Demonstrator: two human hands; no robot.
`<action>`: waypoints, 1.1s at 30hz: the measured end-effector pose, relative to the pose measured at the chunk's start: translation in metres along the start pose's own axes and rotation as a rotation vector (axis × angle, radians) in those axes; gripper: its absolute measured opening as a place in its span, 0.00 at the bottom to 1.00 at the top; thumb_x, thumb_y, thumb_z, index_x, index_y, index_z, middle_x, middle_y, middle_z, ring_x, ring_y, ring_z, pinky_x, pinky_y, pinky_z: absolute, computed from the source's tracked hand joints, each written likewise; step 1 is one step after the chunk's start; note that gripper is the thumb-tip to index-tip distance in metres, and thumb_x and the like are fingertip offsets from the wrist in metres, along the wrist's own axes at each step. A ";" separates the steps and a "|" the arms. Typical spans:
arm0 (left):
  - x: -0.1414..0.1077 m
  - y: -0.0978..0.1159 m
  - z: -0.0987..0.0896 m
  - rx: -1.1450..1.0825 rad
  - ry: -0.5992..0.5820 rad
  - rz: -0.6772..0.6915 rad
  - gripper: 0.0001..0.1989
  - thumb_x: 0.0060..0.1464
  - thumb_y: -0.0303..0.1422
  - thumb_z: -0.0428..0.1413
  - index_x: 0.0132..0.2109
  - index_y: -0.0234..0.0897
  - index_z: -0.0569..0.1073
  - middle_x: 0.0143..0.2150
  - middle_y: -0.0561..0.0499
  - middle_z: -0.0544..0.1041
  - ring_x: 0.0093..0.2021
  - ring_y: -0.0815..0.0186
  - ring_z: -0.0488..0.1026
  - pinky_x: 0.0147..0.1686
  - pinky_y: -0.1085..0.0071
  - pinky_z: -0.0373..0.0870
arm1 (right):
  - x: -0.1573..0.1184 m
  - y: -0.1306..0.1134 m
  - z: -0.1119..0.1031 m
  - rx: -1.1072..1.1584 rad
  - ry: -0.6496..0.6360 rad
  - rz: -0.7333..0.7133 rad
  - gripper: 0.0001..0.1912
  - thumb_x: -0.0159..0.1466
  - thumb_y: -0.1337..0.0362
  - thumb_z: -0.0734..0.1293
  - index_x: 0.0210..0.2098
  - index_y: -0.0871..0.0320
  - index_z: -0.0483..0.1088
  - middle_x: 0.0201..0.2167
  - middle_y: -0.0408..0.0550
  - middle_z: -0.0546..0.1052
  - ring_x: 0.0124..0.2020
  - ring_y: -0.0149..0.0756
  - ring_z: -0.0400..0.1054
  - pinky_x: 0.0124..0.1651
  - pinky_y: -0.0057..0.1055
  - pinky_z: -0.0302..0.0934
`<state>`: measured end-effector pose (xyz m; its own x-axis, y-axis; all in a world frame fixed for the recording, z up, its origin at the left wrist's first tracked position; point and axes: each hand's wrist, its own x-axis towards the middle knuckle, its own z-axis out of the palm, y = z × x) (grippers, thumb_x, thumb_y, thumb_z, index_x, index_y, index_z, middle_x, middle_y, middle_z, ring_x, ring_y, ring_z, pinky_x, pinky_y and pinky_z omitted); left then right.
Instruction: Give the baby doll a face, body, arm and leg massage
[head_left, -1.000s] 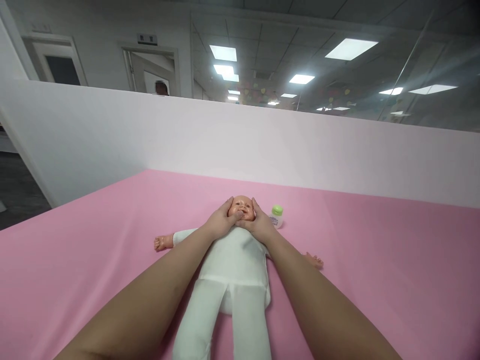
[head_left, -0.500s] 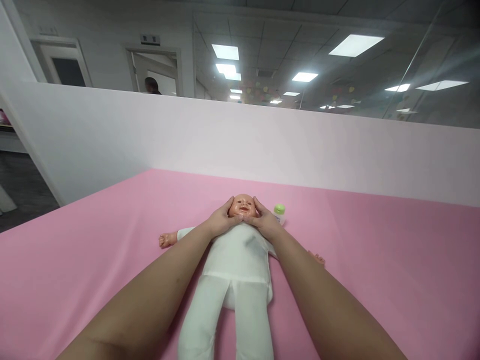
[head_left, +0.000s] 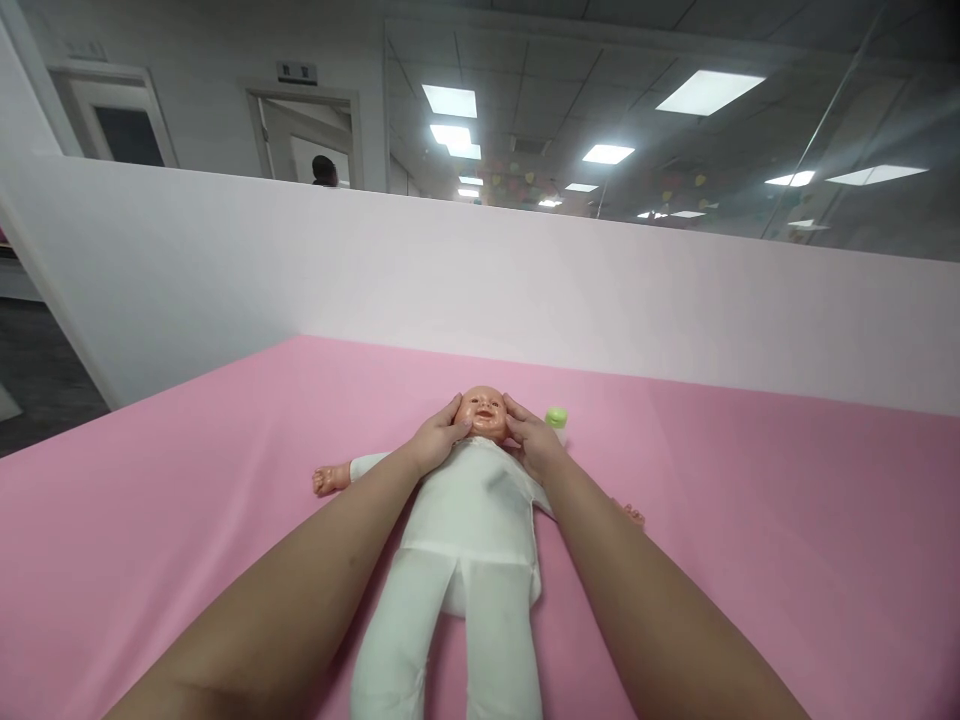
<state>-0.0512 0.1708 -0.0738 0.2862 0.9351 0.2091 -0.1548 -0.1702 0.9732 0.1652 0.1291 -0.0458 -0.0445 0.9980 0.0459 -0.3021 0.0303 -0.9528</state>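
Pink, smooth and matte, the table [head_left: 750, 520] was seen spread wide under a baby doll [head_left: 469, 520] laid flat on its back, with the head pointed away from the camera and the legs toward it. The doll's body was covered in a soft white cloth suit, plump at the trunk and tapering into two tube-like legs, while its head, small hand and foot were of glossy, peach-coloured plastic. The rounded head was cupped from both sides: the left hand [head_left: 435, 442] was pressed against one cheek, with the fingers curved upward along the side of the head, and the right hand [head_left: 531, 446] was laid likewise on the other cheek. Neither grip was closed into a fist; both were kept open and curved, moulded to the head rather than clamped round it. Both bare forearms were stretched over the doll's trunk. One of the doll's arms was stretched out sideways onto the pink surface; of the other only the far end could be seen beyond the right forearm. A small bottle with a rounded light-green cap [head_left: 556, 420] was stood just beside the right hand, partly hidden by it. A plain white partition wall [head_left: 525, 290] was raised along the table's far edge.
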 end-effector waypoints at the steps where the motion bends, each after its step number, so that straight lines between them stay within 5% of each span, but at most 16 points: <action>1: 0.000 0.000 0.001 0.009 0.015 0.003 0.44 0.58 0.51 0.65 0.75 0.41 0.61 0.74 0.40 0.62 0.72 0.49 0.62 0.70 0.54 0.58 | 0.000 0.000 0.002 -0.015 0.015 -0.006 0.40 0.60 0.55 0.76 0.70 0.46 0.64 0.65 0.48 0.73 0.57 0.46 0.76 0.62 0.48 0.70; 4: -0.002 0.002 0.001 0.091 0.050 0.027 0.43 0.61 0.56 0.60 0.75 0.40 0.61 0.75 0.41 0.60 0.74 0.50 0.58 0.71 0.56 0.54 | -0.007 -0.003 0.008 -0.158 0.032 -0.100 0.40 0.60 0.51 0.77 0.69 0.46 0.66 0.67 0.47 0.71 0.64 0.48 0.70 0.67 0.49 0.64; 9: -0.012 0.014 0.000 0.307 0.007 0.025 0.54 0.54 0.54 0.67 0.78 0.41 0.52 0.75 0.42 0.62 0.73 0.46 0.59 0.70 0.58 0.57 | -0.019 -0.005 0.013 -0.521 0.075 -0.209 0.53 0.55 0.45 0.80 0.73 0.44 0.58 0.71 0.46 0.66 0.69 0.50 0.63 0.72 0.48 0.56; 15: -0.010 0.013 -0.004 0.359 -0.048 0.041 0.58 0.53 0.54 0.67 0.79 0.37 0.48 0.75 0.41 0.61 0.73 0.46 0.61 0.68 0.59 0.60 | -0.016 -0.003 0.009 -0.602 0.049 -0.212 0.57 0.54 0.44 0.80 0.75 0.46 0.53 0.72 0.47 0.65 0.69 0.49 0.64 0.72 0.45 0.57; 24: 0.004 -0.006 -0.005 0.085 0.018 0.016 0.45 0.63 0.54 0.58 0.77 0.37 0.55 0.78 0.43 0.54 0.76 0.50 0.53 0.74 0.57 0.50 | -0.022 -0.020 0.006 -0.669 -0.005 -0.162 0.48 0.64 0.42 0.73 0.75 0.52 0.55 0.71 0.50 0.65 0.71 0.48 0.61 0.73 0.44 0.54; 28: 0.009 -0.010 -0.006 0.103 0.042 0.022 0.44 0.65 0.57 0.54 0.77 0.35 0.55 0.77 0.42 0.55 0.76 0.51 0.54 0.74 0.56 0.51 | -0.016 -0.016 0.006 -0.654 -0.002 -0.178 0.43 0.66 0.40 0.70 0.73 0.51 0.60 0.72 0.48 0.63 0.73 0.48 0.57 0.75 0.44 0.49; 33: 0.007 -0.006 -0.005 0.214 0.061 0.047 0.46 0.65 0.61 0.50 0.76 0.34 0.55 0.77 0.41 0.54 0.77 0.52 0.52 0.74 0.59 0.50 | -0.009 -0.004 0.009 -0.545 0.069 -0.176 0.36 0.70 0.40 0.65 0.71 0.48 0.63 0.70 0.45 0.68 0.71 0.47 0.61 0.73 0.45 0.54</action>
<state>-0.0531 0.1796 -0.0785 0.2252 0.9404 0.2550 0.0394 -0.2703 0.9620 0.1578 0.1194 -0.0399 0.0293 0.9761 0.2152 0.2357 0.2025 -0.9505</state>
